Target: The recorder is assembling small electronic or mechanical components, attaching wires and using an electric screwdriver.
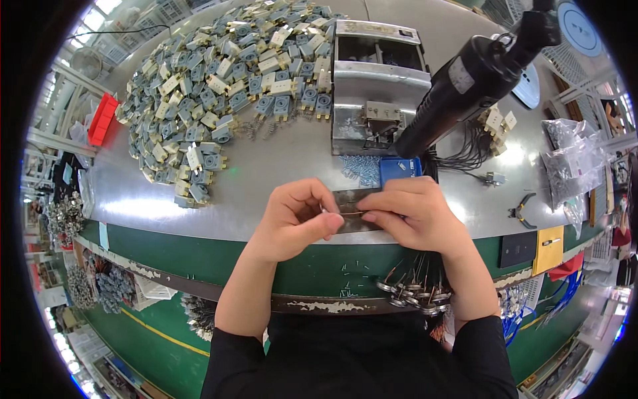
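Observation:
A thin copper-coloured wire (351, 213) runs between my two hands over a small dark metal plate (347, 197) at the table's near edge. My left hand (292, 223) is closed, with thumb and forefinger at the wire's left end. My right hand (417, 211) pinches its right end between thumb and fingers; the fingers hide that end. Beyond the plate lie a heap of small screws (359, 170) and a blue tray (397, 169), partly behind my right hand. A black cylindrical tool (452, 90) slants down over the tray's far side.
Many grey-and-cream plug-like parts (219, 86) are piled at the far left. A metal fixture (375, 86) stands in the middle. Black cables (462, 156), pliers (524, 211) and bagged parts (577, 159) lie to the right. Round metal parts on wires (415, 296) hang by my right forearm.

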{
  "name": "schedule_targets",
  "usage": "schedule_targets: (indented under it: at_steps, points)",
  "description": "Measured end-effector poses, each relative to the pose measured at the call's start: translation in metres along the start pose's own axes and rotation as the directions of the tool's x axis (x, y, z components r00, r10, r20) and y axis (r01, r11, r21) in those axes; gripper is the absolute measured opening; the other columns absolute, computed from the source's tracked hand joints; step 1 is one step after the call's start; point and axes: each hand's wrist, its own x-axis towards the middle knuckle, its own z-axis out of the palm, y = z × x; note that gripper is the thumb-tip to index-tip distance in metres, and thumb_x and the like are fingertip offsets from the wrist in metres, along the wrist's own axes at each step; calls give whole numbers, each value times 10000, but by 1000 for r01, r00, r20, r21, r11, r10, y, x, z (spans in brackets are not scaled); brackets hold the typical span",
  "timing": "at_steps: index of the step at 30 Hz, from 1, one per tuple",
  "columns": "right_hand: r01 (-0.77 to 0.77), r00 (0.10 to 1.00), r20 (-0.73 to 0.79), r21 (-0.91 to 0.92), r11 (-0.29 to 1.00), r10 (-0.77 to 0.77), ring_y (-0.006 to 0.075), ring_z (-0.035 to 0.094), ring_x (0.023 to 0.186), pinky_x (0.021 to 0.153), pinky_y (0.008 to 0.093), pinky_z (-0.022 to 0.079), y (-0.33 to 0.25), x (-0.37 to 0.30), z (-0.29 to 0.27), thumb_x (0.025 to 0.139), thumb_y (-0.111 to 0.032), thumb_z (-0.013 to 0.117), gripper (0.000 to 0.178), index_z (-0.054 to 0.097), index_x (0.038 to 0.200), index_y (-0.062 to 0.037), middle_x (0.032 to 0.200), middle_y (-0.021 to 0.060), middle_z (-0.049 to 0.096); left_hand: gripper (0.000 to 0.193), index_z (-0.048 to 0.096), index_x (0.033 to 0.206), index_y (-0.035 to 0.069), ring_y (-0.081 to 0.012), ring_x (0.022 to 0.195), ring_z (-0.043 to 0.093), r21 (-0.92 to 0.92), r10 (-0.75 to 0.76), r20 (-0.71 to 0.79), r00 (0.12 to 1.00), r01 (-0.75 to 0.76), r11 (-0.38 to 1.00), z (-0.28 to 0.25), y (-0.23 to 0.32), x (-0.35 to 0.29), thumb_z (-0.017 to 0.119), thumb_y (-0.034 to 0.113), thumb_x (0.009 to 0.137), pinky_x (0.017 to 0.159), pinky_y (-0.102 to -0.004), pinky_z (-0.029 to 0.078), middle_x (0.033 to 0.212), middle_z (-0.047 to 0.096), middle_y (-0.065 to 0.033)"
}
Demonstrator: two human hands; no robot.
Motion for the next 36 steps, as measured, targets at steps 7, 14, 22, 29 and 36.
schedule_targets:
  at_steps: [7, 14, 22, 29, 36]
  points:
    - [19, 995, -92, -98, 995, -28, 203, 549, 532, 488, 337, 392, -1, -3, -3, 765, 13, 798, 164, 782, 916, -49, 651, 54, 609, 360, 626, 1308, -103, -248, 904, 771, 25, -165, -8, 986, 165, 986, 8, -7, 8, 704, 107, 1026, 767, -335, 623, 1021, 764, -188]
    - [-75, 990, -106, 145, 987, 91, 150, 531, 555, 496, 300, 357, -2, -10, -6, 760, 12, 782, 125, 776, 875, -38, 661, 49, 629, 387, 588, 1364, -122, -339, 1012, 780, -128, -109, 162, 981, 130, 983, 26, -6, 7, 610, 149, 1089, 838, -406, 664, 1178, 744, -256]
    - [-45, 989, -136, 111, 993, 60, 168, 564, 572, 504, 313, 378, -5, -9, -3, 765, -27, 781, 121, 747, 881, -37, 664, 38, 628, 409, 577, 1367, -130, -351, 942, 791, -176, -39, 191, 981, 74, 982, 27, -14, 4, 604, 173, 1093, 787, -422, 676, 1169, 739, -288]
    - [63, 996, -54, -28, 998, -65, 193, 490, 470, 465, 338, 327, -17, -8, -2, 689, -100, 845, 163, 741, 814, -87, 581, 13, 533, 339, 668, 1171, -95, -264, 892, 793, -280, -43, 280, 959, 124, 952, 12, -18, 4, 832, 56, 915, 783, -366, 658, 1047, 770, -213]
    - [67, 994, -78, -81, 994, -73, 169, 435, 442, 454, 339, 278, -20, -9, 3, 661, -121, 898, 170, 768, 770, -114, 537, -12, 457, 478, 700, 944, -15, -194, 762, 755, -90, 91, 161, 983, -77, 993, 17, -23, 6, 1035, 168, 656, 645, -286, 590, 859, 755, -144]
